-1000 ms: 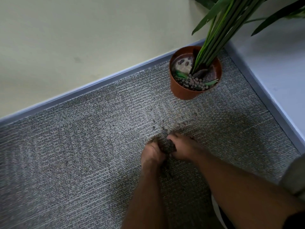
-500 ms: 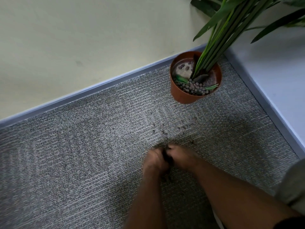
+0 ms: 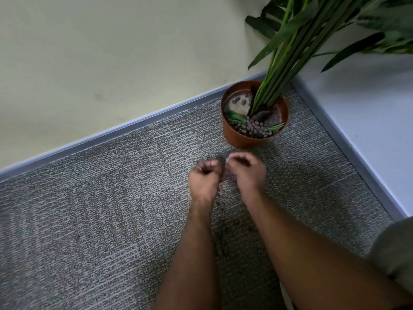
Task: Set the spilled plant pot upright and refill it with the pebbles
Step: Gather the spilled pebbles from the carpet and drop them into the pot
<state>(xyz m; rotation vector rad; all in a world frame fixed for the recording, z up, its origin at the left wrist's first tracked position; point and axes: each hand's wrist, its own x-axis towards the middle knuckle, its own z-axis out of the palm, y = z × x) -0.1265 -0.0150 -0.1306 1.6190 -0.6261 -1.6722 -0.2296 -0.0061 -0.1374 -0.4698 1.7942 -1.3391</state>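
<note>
Pot point(image 3: 242, 139) stands upright just ahead of your curled, blurred hands, nearer the right hand point(image 3: 247, 173) than the left hand point(image 3: 204, 177); pebbles inside them can't be confirmed.

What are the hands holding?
It cannot be told for sure. The left hand and right hand are both curled closed near the pot, as if cupping pebbles, but nothing shows inside either grip.

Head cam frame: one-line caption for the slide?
Both hands, left and right, curled side by side above grey carpet, just short of the upright plant pot partly filled with pebbles.
</note>
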